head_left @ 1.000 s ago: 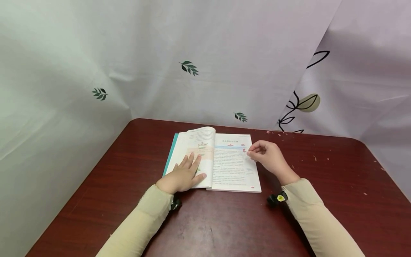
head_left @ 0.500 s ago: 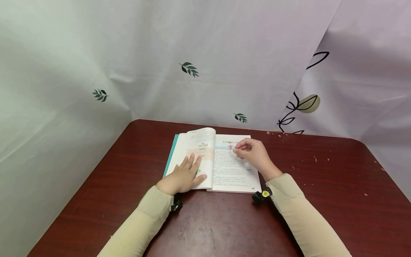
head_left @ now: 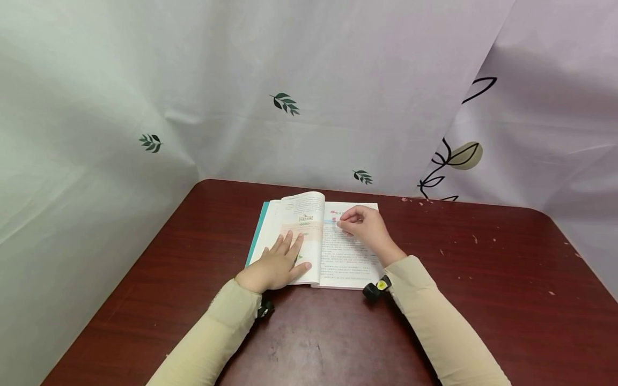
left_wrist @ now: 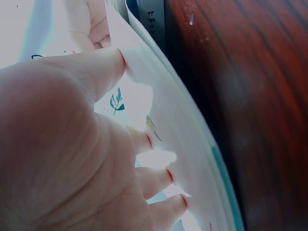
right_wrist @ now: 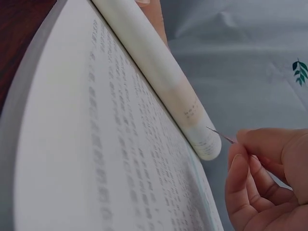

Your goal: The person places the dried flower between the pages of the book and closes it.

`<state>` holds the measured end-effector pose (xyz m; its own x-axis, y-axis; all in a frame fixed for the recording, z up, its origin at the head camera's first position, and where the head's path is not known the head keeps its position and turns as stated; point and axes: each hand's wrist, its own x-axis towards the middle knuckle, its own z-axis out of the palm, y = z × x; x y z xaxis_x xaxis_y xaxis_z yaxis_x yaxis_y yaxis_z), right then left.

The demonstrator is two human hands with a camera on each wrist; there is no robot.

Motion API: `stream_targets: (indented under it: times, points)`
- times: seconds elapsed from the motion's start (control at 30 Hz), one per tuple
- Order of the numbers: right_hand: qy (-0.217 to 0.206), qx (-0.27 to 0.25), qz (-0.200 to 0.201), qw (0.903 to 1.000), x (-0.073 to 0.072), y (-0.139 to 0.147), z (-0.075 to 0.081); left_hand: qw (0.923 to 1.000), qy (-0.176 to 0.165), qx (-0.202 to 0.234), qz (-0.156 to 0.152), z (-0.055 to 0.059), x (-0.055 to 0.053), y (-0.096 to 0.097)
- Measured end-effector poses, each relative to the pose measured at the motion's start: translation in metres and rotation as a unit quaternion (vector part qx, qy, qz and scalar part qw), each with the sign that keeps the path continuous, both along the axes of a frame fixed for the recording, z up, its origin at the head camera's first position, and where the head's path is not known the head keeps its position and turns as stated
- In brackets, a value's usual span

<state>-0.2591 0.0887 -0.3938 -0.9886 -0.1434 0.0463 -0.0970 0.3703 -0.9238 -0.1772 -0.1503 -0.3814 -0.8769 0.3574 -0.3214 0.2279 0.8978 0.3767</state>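
An open book (head_left: 345, 262) with printed pages and a teal cover edge lies on the table. My left hand (head_left: 272, 265) rests palm down on its left page (head_left: 309, 203), fingers spread; in the left wrist view the fingertips (left_wrist: 163, 178) touch the paper. Over the upper part of the right page, my right hand (head_left: 364, 228) pinches a small thin pink piece (right_wrist: 222, 136) between thumb and index finger. Seen edge-on in the right wrist view, it narrows to a point toward the curled left pages (right_wrist: 178, 91). I cannot tell its exact kind.
The dark red-brown table (head_left: 483, 289) extends around the book, with small pale marks on its right side. A whitish cloth (head_left: 309, 134) with leaf prints hangs behind and to the left. Black straps with small devices (head_left: 374, 289) sit on the wrists.
My right hand has moved left from the right page's outer edge toward the book's middle, carrying the pink piece. The left hand and the book have stayed in place.
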Motion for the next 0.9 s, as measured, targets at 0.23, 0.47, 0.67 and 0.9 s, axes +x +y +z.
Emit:
stream_targets:
  times: [0.23,0.47,0.67,0.9]
  points:
    - [-0.008,0.007,-0.008,0.9999,-0.002,-0.009,-0.006,0.9999,0.01,0.01,0.0,0.001,0.002,0.0]
    - [-0.033,0.016,-0.023,0.9991,-0.004,-0.014,-0.011,0.9999,0.01,0.005,-0.001,0.0,0.002,0.0]
    - [-0.05,0.024,-0.027,0.9981,-0.005,-0.017,-0.013,0.9999,0.012,0.01,0.001,-0.001,0.001,0.0]
    - [-0.061,0.039,-0.029,0.9969,-0.005,-0.016,-0.013,0.9999,0.009,0.006,0.002,-0.003,-0.001,0.001]
